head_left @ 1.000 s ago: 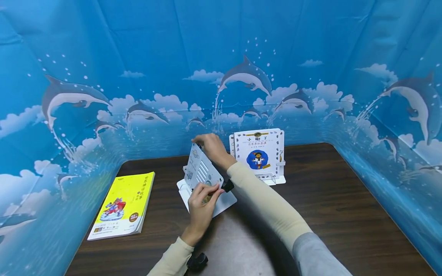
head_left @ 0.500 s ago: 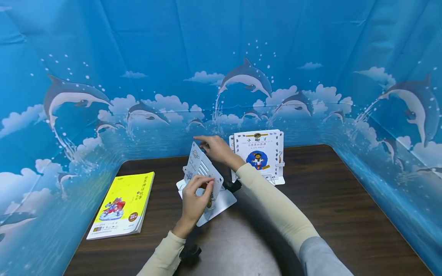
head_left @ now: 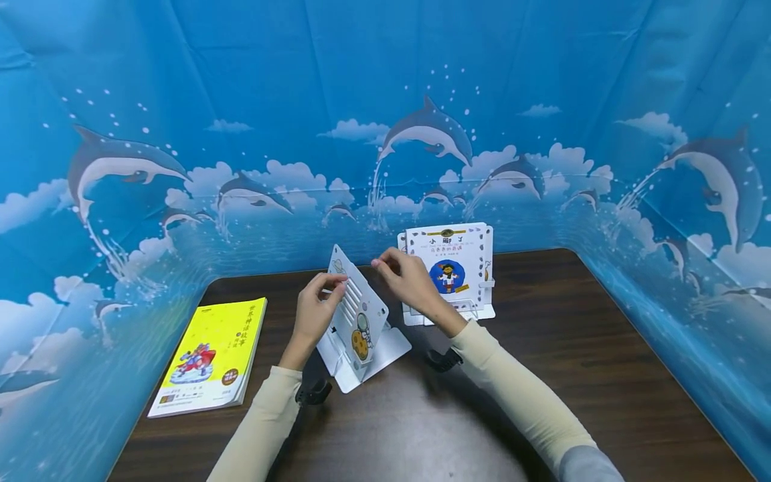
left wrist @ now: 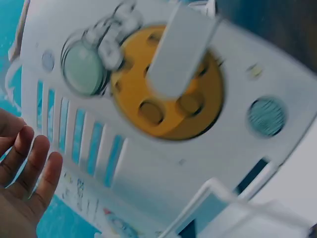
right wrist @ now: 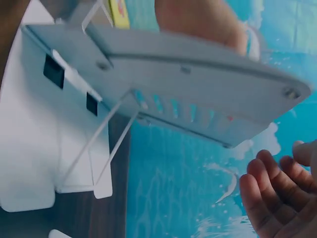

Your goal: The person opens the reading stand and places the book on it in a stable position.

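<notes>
A white folding bookstand [head_left: 351, 314] stands on the table, turned sideways, its slotted backrest tilted up from a flat base [head_left: 391, 345]. An astronaut and an orange moon [left wrist: 163, 84] are printed on its face. My left hand [head_left: 312, 314] is in front of that face, fingers loosely bent, holding nothing. Behind the backrest my right hand [head_left: 412, 281] hovers just apart from it, fingers loosely bent and nothing in them. The right wrist view shows the stand's back with thin wire props [right wrist: 99, 139] reaching down to the base.
A second white bookstand [head_left: 489, 284] at the back holds a white picture book [head_left: 448, 268]. A yellow-covered book [head_left: 211, 355] lies flat on the left of the dark wooden table [head_left: 578, 348]. A blue dolphin-print curtain [head_left: 271, 100] surrounds the table's back and sides.
Both hands have come off the bookstand. My left hand has moved left and up from the backrest's lower edge; my right hand has drawn right and down from its top corner.
</notes>
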Motion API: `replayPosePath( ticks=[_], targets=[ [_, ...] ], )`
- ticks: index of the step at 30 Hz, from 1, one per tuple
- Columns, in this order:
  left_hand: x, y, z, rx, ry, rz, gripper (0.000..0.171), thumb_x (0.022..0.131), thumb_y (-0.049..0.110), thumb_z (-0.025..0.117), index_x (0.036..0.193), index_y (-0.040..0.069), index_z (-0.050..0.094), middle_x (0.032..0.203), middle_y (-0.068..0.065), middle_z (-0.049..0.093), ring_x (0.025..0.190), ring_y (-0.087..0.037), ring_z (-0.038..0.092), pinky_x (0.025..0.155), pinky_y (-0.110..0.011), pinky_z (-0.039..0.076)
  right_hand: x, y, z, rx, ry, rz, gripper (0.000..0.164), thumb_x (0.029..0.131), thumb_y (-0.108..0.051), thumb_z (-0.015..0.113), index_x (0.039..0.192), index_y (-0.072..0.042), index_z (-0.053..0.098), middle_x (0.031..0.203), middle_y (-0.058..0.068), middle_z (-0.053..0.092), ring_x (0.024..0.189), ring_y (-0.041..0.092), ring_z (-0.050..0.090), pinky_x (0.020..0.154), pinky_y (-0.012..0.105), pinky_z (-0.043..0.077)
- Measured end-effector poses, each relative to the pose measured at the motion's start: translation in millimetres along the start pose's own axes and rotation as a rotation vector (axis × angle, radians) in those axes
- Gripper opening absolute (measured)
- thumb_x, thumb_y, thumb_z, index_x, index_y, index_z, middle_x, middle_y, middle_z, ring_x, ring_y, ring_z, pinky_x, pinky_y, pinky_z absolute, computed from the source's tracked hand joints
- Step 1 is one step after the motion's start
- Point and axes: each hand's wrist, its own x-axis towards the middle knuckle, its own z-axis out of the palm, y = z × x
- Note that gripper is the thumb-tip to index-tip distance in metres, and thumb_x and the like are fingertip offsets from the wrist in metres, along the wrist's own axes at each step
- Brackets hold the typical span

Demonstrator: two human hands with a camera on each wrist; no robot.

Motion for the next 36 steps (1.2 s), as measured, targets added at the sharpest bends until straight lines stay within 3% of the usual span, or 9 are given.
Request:
replayPosePath(
  ticks=[4,8,13,17,23,29,36],
  targets=[
    [14.8,-6.8,-6.9,-0.001,-0.017,-0.05,0.019,0.104,0.007,0.067,0.121,0.001,0.074,0.114,-0.019,0.072,0.092,-0.009,0.062,0.077,-0.011,0.05,-21.3,-3.5,-6.8,0.083,0.029,0.053,0.032,0.109,-0.04,0.061,0.091,-0.013,0.062,0.074,0.005,0.067,0.065,0.024,0.064,0.057,0.029,0.051],
    [26.3,-14.2,-11.9,0.0,-0.005,-0.09,0.022,0.106,0.008,0.065,0.126,0.002,0.072,0.119,-0.018,0.069,0.1,-0.011,0.061,0.083,-0.011,0.049,-41.8,-5.5,-8.7,0.157,0.001,0.081,0.036,0.108,-0.041,0.063,0.085,-0.014,0.059,0.071,0.008,0.066,0.063,0.033,0.066,0.054,0.028,0.052],
    [37.2,-23.6,-15.1,-0.004,-0.025,-0.17,0.031,0.107,0.009,0.063,0.136,0.001,0.064,0.134,-0.019,0.059,0.121,-0.026,0.06,0.105,-0.032,0.051,-62.4,-6.9,-5.8,0.16,-0.055,0.08,0.028,0.102,-0.03,0.073,0.086,-0.013,0.057,0.069,0.005,0.061,0.058,0.018,0.059,0.053,0.023,0.044],
    [43.9,-29.5,-17.1,-0.047,-0.099,-0.234,0.043,0.109,0.012,0.059,0.151,0.001,0.052,0.149,-0.022,0.051,0.139,-0.038,0.052,0.119,-0.052,0.044,-73.5,-5.9,0.6,0.178,-0.13,0.1,0.022,0.098,-0.021,0.077,0.096,-0.009,0.059,0.073,0.003,0.064,0.059,0.013,0.059,0.052,0.022,0.046],
    [46.9,-35.5,-19.0,-0.037,-0.234,-0.332,0.051,0.112,0.016,0.053,0.161,0.008,0.043,0.156,-0.021,0.052,0.146,-0.039,0.048,0.124,-0.059,0.037,-81.7,-3.8,9.8,0.203,-0.175,0.131,0.016,0.101,-0.016,0.073,0.101,-0.006,0.062,0.083,0.009,0.074,0.067,0.027,0.073,0.057,0.025,0.056],
    [43.5,-39.7,-21.0,-0.025,-0.218,-0.359,0.049,0.111,0.013,0.056,0.159,0.007,0.047,0.154,-0.02,0.054,0.144,-0.038,0.051,0.123,-0.058,0.039,-83.4,-5.4,13.5,0.225,-0.196,0.135,0.014,0.104,-0.015,0.07,0.099,-0.005,0.061,0.085,0.01,0.077,0.069,0.018,0.075,0.061,0.024,0.058],
    [40.3,-42.9,-29.6,-0.008,-0.203,-0.36,0.05,0.11,0.013,0.059,0.159,0.008,0.048,0.155,-0.02,0.054,0.143,-0.038,0.052,0.123,-0.057,0.04,-82.3,-7.2,14.9,0.231,-0.191,0.107,0.013,0.105,-0.012,0.068,0.098,-0.005,0.059,0.084,0.012,0.078,0.069,0.019,0.076,0.061,0.023,0.058]
  ],
)
